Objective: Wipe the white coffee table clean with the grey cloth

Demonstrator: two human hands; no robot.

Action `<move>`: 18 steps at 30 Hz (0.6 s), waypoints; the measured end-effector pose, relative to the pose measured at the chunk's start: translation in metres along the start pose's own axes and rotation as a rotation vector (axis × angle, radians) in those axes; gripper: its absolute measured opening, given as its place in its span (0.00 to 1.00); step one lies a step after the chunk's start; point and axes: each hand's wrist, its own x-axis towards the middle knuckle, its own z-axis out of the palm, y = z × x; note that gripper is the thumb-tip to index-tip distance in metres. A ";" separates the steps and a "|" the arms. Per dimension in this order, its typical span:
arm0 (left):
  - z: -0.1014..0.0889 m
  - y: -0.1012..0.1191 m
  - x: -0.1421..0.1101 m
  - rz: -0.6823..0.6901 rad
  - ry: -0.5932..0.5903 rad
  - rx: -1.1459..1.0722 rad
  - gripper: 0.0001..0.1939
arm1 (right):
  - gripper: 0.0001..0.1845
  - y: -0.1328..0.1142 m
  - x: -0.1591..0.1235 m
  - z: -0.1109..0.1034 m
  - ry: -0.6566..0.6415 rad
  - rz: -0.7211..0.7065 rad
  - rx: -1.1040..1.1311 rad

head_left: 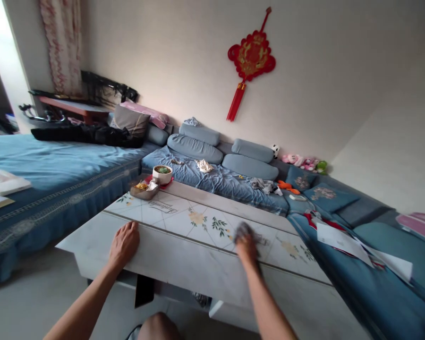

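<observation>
My right hand (247, 249) presses a dark grey cloth (244, 230) against the top of the white coffee table (191, 257). Motion blurs the cloth and the fingers around it. The cloth lies over the flower-printed strip (207, 222), beside a printed green leaf sprig. Toward the table's left front, my left hand (124, 242) rests palm down on the marble-patterned surface, fingers lying on it, with nothing seen in them. At the far left end of the table stand a tray of snacks (144, 188) and a white pot with a small green plant (162, 174).
A blue sofa (212, 182) runs behind the table, with bolsters, a crumpled white cloth (204, 165) and grey clothing on it. Papers (343, 242) lie on the right section. A blue-covered bed or couch (74, 165) is at left. My knee (157, 327) is below the table's front edge.
</observation>
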 end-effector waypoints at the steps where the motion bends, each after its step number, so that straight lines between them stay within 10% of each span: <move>1: -0.001 0.000 0.000 -0.006 -0.006 -0.003 0.26 | 0.20 -0.045 -0.008 0.032 -0.064 -0.060 0.035; 6: -0.002 -0.007 0.002 0.000 -0.035 -0.018 0.26 | 0.26 -0.226 -0.091 0.161 -0.355 -0.420 0.231; 9: 0.001 -0.013 0.005 0.004 -0.030 -0.024 0.26 | 0.32 -0.228 -0.122 0.185 -0.463 -0.529 0.331; 13: 0.002 -0.014 0.004 0.010 -0.025 -0.033 0.26 | 0.31 -0.068 -0.116 0.136 -0.332 -0.380 0.272; 18: 0.001 -0.008 0.001 -0.002 -0.022 -0.084 0.27 | 0.23 0.200 -0.107 -0.029 0.021 0.013 -0.012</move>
